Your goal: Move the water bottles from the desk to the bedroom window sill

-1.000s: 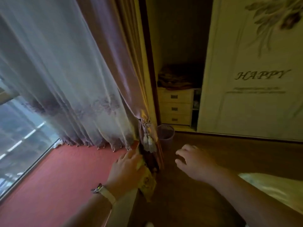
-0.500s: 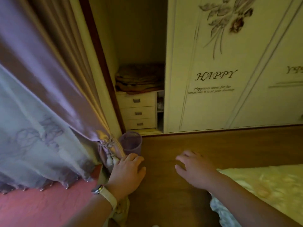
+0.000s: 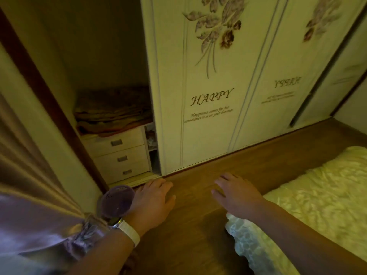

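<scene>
Neither a water bottle nor the tabletop it would stand on shows anywhere in this view, so which way the bottles lie from the fingers, and how their long axes run, cannot be told. The left hand at 6 o'clock and the right hand at 5 o'clock both hover palm-down over the wooden floor, fingers spread loosely and holding nothing. A purple bin sits just beside the left wrist, with the tied-back curtain at 8 o'clock, the wardrobe door at 12 and the bed at 4. The curtain suggests the window sill is off-frame toward 8 or 9 o'clock. With both hands free and level, neither looks better placed; the next move probably calls for turning to find the tabletop first.
</scene>
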The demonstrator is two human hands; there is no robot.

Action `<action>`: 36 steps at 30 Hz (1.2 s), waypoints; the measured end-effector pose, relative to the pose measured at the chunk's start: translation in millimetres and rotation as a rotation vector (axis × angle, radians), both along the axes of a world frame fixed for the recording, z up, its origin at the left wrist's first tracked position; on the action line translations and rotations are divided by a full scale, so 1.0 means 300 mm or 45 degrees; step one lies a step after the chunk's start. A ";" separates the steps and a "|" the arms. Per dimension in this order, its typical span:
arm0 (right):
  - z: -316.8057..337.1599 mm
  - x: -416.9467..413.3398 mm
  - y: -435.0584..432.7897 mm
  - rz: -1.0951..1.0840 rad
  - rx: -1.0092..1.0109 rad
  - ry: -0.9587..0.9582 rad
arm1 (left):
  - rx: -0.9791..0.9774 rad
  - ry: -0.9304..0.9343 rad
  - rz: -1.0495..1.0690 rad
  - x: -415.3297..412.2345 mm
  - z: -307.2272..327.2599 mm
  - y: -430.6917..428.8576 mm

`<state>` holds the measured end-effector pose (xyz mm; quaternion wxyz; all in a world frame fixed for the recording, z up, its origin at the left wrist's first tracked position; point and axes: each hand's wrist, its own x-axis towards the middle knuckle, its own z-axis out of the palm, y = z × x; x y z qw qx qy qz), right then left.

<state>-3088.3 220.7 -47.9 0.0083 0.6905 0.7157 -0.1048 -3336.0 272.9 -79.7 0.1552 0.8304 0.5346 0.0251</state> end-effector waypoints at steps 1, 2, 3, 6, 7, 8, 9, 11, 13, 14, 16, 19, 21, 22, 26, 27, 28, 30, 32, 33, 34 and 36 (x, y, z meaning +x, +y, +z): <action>0.002 0.015 0.010 -0.017 0.016 0.001 | 0.009 -0.006 -0.026 0.016 0.001 0.023; 0.000 0.032 0.021 -0.031 0.028 0.010 | 0.013 -0.011 -0.049 0.033 -0.002 0.045; -0.004 0.050 0.031 -0.041 0.040 0.021 | 0.010 -0.014 -0.067 0.050 -0.006 0.068; -0.035 0.107 0.065 -0.097 0.056 0.063 | -0.018 -0.006 -0.110 0.110 -0.025 0.138; -0.048 0.129 0.078 -0.117 0.059 0.074 | -0.028 0.003 -0.126 0.133 -0.031 0.163; -0.059 0.150 0.094 -0.135 0.063 0.082 | -0.036 0.014 -0.143 0.157 -0.040 0.190; -0.071 0.170 0.111 -0.151 0.060 0.088 | -0.042 0.025 -0.156 0.182 -0.048 0.216; -0.088 0.212 0.157 -0.176 0.042 0.091 | -0.058 0.047 -0.165 0.239 -0.057 0.270; -0.101 0.260 0.217 -0.197 0.018 0.103 | -0.077 0.060 -0.175 0.301 -0.064 0.332; -0.106 0.288 0.253 -0.207 0.000 0.116 | -0.084 0.062 -0.188 0.334 -0.065 0.367; -0.116 0.352 0.332 -0.217 -0.036 0.133 | -0.092 0.064 -0.215 0.400 -0.067 0.446; -0.126 0.461 0.450 -0.254 -0.069 0.161 | -0.098 0.069 -0.240 0.514 -0.058 0.575; -0.123 0.537 0.519 -0.290 -0.072 0.157 | -0.091 0.070 -0.259 0.598 -0.042 0.664; -0.119 0.577 0.550 -0.309 -0.078 0.155 | -0.088 0.065 -0.269 0.643 -0.033 0.707; -0.079 0.758 0.663 -0.399 -0.049 0.187 | -0.039 0.006 -0.323 0.835 -0.009 0.863; -0.069 0.799 0.685 -0.423 -0.046 0.191 | -0.036 -0.012 -0.330 0.875 -0.003 0.893; -0.063 0.839 0.706 -0.446 -0.044 0.193 | -0.039 -0.023 -0.342 0.913 -0.001 0.925; -0.052 0.892 0.736 -0.478 -0.053 0.200 | -0.034 -0.019 -0.380 0.966 0.007 0.972; -0.045 0.935 0.772 -0.502 -0.058 0.202 | -0.035 -0.004 -0.414 1.014 0.015 1.029; -0.042 0.955 0.795 -0.515 -0.054 0.201 | -0.034 0.000 -0.428 1.038 0.020 1.061; -0.039 0.976 0.822 -0.533 -0.051 0.201 | -0.038 0.002 -0.441 1.063 0.023 1.097; -0.031 1.020 0.877 -0.578 -0.043 0.205 | -0.040 -0.004 -0.475 1.116 0.028 1.173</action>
